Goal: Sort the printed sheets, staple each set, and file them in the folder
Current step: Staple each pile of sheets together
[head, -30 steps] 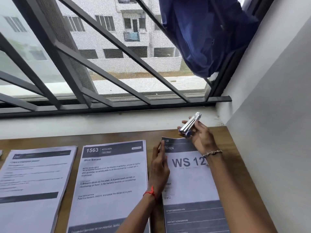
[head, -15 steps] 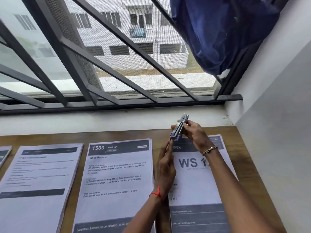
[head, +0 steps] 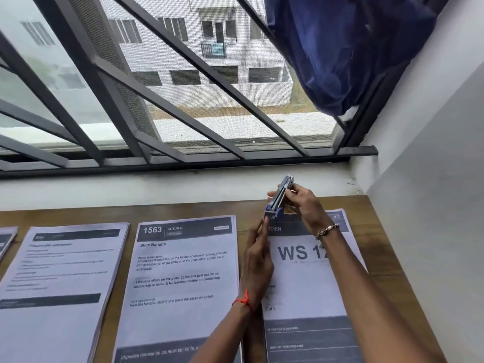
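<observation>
In the head view, the stapler (head: 279,197) is gripped in the curled fingers of the right hand (head: 305,205) and is set nose-down at the 11 o'clock corner of the WS 12 set (head: 309,284), which lies on the wooden desk (head: 377,244). The left hand (head: 258,265) is laid with straight fingers along the set's 9 o'clock edge, pressing it flat. The 1563 set (head: 183,271) lies just beside it at 9 o'clock, with another stack (head: 60,271) farther that way. No folder is seen. The sheets are judged light, limp and apt to slide apart, so they are best squared and pinned near the corner. The stapler is judged stiff and small, best squeezed across its length.
</observation>
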